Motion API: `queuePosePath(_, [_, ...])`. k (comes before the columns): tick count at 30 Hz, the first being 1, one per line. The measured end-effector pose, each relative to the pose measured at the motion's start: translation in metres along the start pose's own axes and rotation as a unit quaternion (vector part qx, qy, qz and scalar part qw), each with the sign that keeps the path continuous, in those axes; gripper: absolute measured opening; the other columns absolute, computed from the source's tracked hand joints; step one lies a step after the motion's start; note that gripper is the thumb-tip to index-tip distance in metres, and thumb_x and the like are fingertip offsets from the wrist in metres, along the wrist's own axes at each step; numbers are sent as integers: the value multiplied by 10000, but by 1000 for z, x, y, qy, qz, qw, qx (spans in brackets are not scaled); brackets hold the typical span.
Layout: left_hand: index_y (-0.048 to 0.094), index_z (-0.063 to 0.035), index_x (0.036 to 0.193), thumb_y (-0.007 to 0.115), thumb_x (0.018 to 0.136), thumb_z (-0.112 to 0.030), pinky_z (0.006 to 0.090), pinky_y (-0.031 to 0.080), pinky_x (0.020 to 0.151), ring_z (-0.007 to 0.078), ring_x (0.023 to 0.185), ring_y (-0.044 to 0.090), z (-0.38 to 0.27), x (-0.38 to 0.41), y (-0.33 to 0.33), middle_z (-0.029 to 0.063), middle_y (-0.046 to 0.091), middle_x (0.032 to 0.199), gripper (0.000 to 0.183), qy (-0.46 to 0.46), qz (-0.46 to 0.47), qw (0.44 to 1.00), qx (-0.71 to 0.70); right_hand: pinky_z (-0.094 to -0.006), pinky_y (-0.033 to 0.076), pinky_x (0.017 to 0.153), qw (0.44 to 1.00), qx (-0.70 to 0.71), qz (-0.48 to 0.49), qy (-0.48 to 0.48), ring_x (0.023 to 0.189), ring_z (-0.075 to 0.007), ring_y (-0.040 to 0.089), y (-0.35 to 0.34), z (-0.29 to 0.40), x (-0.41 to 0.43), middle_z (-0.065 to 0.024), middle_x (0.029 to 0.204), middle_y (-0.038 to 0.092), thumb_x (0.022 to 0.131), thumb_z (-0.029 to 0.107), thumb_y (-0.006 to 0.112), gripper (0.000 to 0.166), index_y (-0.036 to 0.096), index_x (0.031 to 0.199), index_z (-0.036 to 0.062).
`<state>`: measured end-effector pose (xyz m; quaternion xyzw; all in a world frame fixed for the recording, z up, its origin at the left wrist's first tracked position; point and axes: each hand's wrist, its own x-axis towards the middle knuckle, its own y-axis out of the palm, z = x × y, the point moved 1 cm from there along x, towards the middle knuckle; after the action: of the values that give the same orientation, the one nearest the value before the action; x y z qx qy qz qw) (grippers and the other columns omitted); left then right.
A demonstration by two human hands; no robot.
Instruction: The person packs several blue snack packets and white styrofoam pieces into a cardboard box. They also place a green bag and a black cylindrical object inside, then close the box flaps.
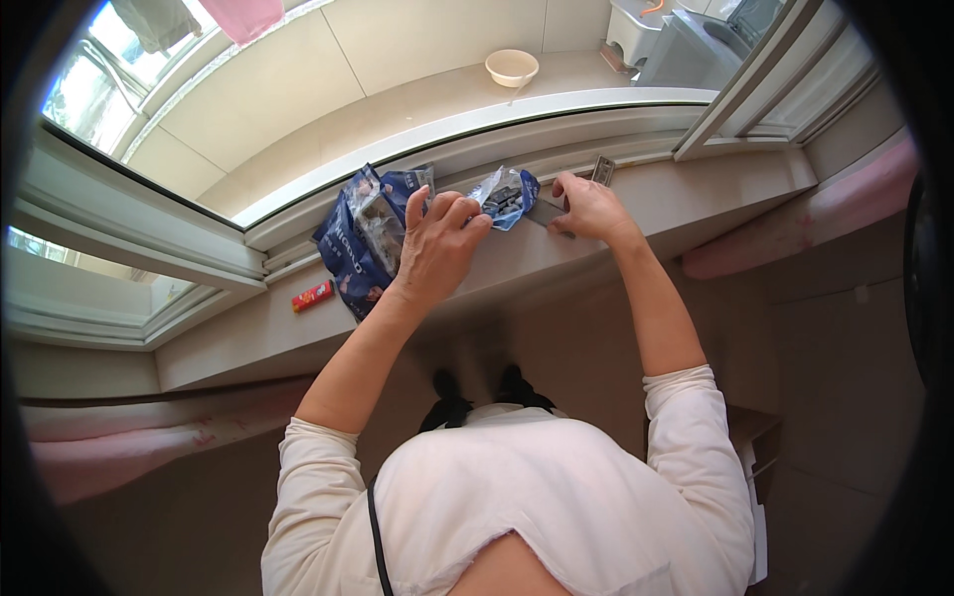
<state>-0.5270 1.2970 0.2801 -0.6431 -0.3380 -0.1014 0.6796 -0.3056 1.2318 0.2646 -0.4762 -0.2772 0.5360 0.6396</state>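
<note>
A small clear-and-blue plastic bag (509,195) holding several dark pieces lies on the windowsill (484,257). At its left edge my left hand (445,238) has thumb and forefinger pinched, the little finger raised. My right hand (592,208) is just right of the bag, thumb and fingers around a flat dark grey piece (542,211) on the sill; its far end is partly hidden by the hand. Just beyond the right hand, a narrow metal plate (603,170) stands against the window track. Left of my left hand lies a larger blue printed plastic package (358,249), partly covered by the hand.
A red lighter-like object (312,296) rests on the sill at the left. Sliding window frames (141,246) flank the opening. Beyond it, a cream basin (512,67) sits on the floor near a grey appliance (689,52). Pink curtains (805,212) hang below the sill.
</note>
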Motion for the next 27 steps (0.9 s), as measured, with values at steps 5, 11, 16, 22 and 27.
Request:
queuePosePath(5, [575, -130, 780, 618, 663, -62, 354, 298, 866, 160, 875, 502, 0, 6, -4, -18, 528, 842, 142, 8, -1, 1000, -23, -344, 436, 776, 996, 29, 84, -4, 892, -263, 551, 1, -18, 9, -94, 942, 589, 614, 269, 719, 439, 533, 957, 66])
queuePosePath(11, [566, -107, 775, 632, 656, -69, 318, 385, 749, 186, 823, 514, 7, 10, 0, 3, 530, 819, 142, 7, -6, 999, -43, -353, 443, 772, 999, -35, -5, -15, 902, -269, 551, 9, 2, -7, -94, 931, 589, 608, 322, 732, 471, 536, 953, 68])
queuePosePath(16, [556, -97, 776, 653, 655, -79, 320, 404, 713, 199, 783, 520, 12, 8, 2, 14, 528, 811, 156, -10, -8, 999, -45, -357, 443, 780, 997, -39, 34, 56, 922, -269, 548, 6, 13, -15, -93, 931, 587, 590, 349, 746, 476, 543, 915, 65])
queuePosePath(22, [549, -96, 782, 650, 666, -83, 327, 407, 707, 209, 787, 519, 12, 9, 0, 21, 527, 809, 155, -23, -13, 998, -60, -359, 450, 760, 997, -34, 22, 64, 911, -274, 555, 5, 9, -17, -97, 926, 593, 584, 333, 749, 443, 547, 873, 65])
queuePosePath(27, [541, -96, 780, 634, 680, -83, 330, 402, 711, 218, 800, 515, 15, 14, -4, 26, 525, 813, 138, -38, -14, 997, -64, -364, 451, 752, 996, -32, 5, 87, 912, -276, 556, 5, 14, -16, -100, 919, 601, 599, 304, 739, 397, 551, 856, 68])
